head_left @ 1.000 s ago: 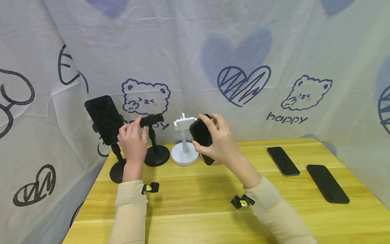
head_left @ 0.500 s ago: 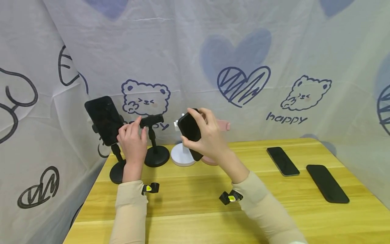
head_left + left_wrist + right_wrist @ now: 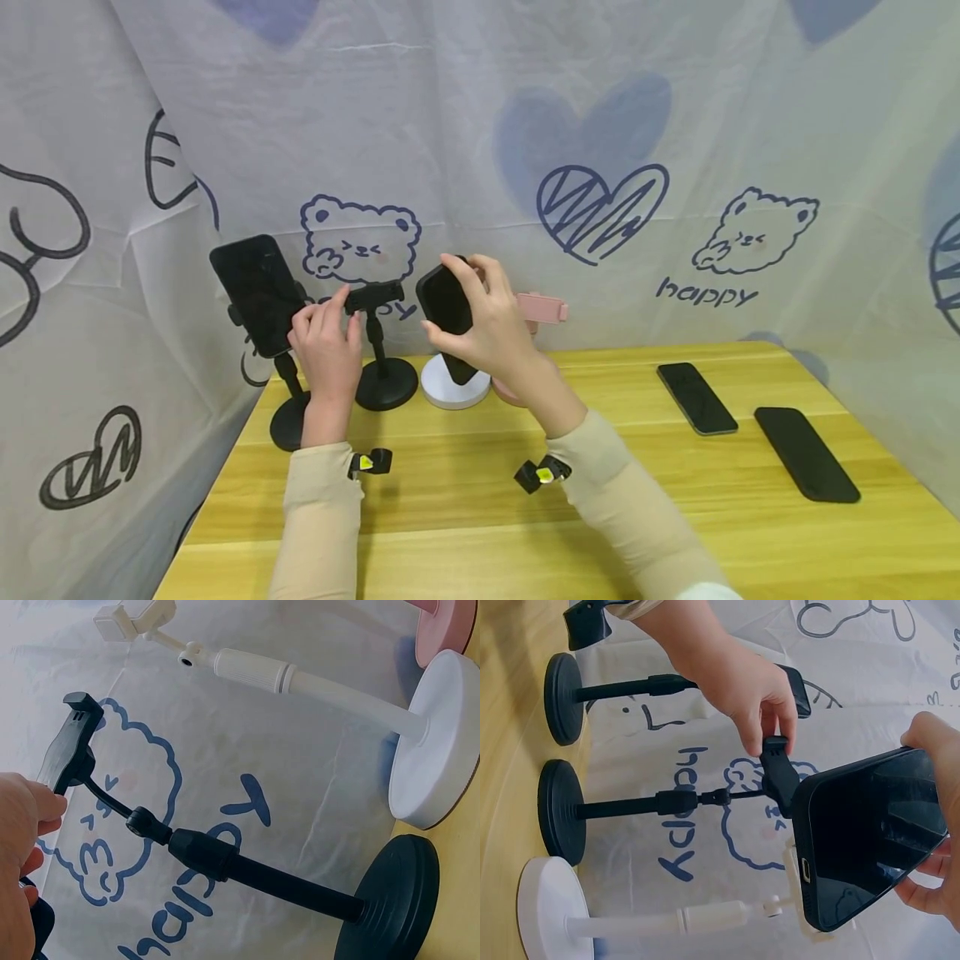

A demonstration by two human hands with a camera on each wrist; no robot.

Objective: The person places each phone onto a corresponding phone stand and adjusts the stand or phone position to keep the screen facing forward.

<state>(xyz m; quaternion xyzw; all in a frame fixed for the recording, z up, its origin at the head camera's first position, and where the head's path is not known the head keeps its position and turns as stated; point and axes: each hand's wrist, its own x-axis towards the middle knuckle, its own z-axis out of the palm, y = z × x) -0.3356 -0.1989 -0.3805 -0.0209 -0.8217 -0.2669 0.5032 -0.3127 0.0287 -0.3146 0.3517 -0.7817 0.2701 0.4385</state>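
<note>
My right hand (image 3: 495,329) grips a black smartphone (image 3: 446,308) by its long edges, thumb on one side and fingers on the other. The phone is raised and tilted, screen towards me, in front of the white phone stand (image 3: 435,393); in the head view it hides that stand's clamp. In the right wrist view, the phone overlaps the white clamp. My left hand (image 3: 327,358) pinches the near end of the clamp (image 3: 780,776) on the middle black phone stand (image 3: 386,385). That clamp carries no phone.
Far left, another smartphone (image 3: 255,287) sits in a second black stand (image 3: 288,423). A pink stand (image 3: 546,308) is partly behind my right hand. Two dark phones (image 3: 696,398) lie at the right of the wooden table (image 3: 450,550). A printed cloth (image 3: 480,167) hangs behind.
My right hand has carried the smartphone left and slightly up, from in front of the pink stand to in front of the white one, uncovering the pink clamp. My left hand stays put.
</note>
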